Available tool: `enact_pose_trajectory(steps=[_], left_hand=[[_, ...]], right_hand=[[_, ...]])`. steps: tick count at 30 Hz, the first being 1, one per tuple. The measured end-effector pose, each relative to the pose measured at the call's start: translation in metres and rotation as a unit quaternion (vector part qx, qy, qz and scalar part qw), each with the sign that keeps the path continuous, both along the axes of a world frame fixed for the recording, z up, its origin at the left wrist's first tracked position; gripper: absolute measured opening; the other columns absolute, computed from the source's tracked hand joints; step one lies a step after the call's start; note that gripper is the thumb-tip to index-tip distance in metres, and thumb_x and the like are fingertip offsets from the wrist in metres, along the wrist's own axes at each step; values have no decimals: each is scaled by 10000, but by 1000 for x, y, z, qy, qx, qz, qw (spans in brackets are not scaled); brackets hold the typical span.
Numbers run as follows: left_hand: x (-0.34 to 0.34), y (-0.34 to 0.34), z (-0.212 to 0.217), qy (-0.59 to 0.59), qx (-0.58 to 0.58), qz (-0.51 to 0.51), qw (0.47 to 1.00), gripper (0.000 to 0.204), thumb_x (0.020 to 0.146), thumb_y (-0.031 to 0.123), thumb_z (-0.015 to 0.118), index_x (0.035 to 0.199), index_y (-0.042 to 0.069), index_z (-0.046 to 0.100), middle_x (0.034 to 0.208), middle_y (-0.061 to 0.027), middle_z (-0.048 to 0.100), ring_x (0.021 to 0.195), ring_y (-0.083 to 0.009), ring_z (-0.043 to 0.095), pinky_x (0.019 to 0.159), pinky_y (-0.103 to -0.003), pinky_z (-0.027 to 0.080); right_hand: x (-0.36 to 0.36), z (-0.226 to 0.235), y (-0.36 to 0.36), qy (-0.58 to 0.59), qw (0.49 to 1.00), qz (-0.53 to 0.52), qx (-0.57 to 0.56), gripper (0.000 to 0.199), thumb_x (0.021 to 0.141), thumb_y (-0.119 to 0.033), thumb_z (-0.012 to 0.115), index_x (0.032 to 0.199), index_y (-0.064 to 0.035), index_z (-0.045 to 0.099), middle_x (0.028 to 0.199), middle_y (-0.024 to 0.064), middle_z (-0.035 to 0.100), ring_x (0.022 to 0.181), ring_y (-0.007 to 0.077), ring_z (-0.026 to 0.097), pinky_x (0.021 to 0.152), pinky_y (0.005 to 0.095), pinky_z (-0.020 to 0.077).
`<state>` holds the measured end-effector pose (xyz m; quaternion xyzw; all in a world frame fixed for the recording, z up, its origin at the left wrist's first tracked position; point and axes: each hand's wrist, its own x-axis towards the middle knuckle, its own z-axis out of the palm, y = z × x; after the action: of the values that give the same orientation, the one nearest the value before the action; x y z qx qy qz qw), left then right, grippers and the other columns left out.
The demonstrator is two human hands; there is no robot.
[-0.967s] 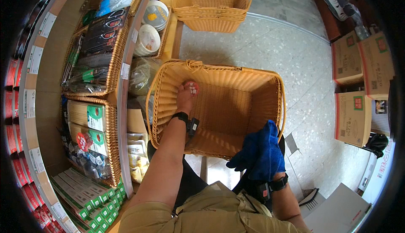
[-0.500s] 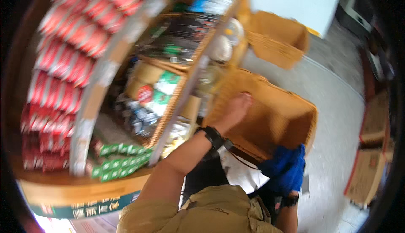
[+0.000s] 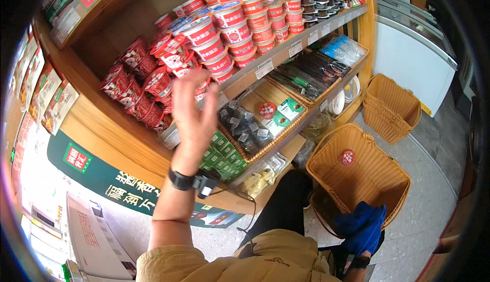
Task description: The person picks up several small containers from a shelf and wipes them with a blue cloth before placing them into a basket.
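Observation:
My left hand (image 3: 193,112) is raised in front of the shelf, fingers spread, holding nothing, close to a stack of red noodle cups (image 3: 153,80). A black watch sits on that wrist. Low at the right, my right hand (image 3: 360,228) is wrapped in a blue cloth and rests at the near rim of a large wicker basket (image 3: 375,172) on the floor. One small round red-lidded item (image 3: 347,157) lies inside the basket. The cloth hides my right fingers.
Wooden shelves (image 3: 286,52) carry rows of red and white cups, dark packets and green boxes in wicker trays (image 3: 255,154). A stack of wicker baskets (image 3: 390,106) stands by a white chest freezer (image 3: 413,62). Grey tiled floor lies at the right.
My view swung from the basket up to the shelves. My left hand left the basket, where a red-lidded item now lies, and rose to the red cups. The right hand stayed by the basket.

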<state>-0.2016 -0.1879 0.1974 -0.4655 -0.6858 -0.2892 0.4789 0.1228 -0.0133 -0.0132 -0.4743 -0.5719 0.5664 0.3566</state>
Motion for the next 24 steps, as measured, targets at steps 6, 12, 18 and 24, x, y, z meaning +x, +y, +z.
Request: enact_pose_trajectory(steps=[6,12,18,24], left_hand=[[-14,-29,58,23,43,188,981,462,768,240,653,1142,38,473,1094,-176,494,1002,-318,496,848,-375,411],[-19,-31,63,-17,-9,215,976,497,757,225,642,1178,46,448,1121,-196,494,1037,-347,483,862,-401,405],[-5,-54,76,151,-23,391,908,489,764,180,614,1206,69,437,1198,-163,463,1117,-312,433,940,-399,339],[-26,-85,94,144,-58,484,861,322,752,121,569,1045,5,501,1047,-147,547,1015,-303,504,891,-403,379]], right_hand=[[6,0,-4,103,990,-27,-90,185,778,-238,533,813,-57,526,722,57,526,708,213,475,746,326,369],[12,-2,-6,125,984,-49,-116,218,857,-263,443,780,-75,521,688,35,505,656,174,456,685,298,373],[24,-13,-5,38,997,-66,-19,281,906,-286,392,741,-94,513,647,19,486,619,148,454,652,277,384],[21,-35,4,-128,956,-53,258,324,895,-347,414,658,-134,470,536,1,447,499,145,458,526,242,406]])
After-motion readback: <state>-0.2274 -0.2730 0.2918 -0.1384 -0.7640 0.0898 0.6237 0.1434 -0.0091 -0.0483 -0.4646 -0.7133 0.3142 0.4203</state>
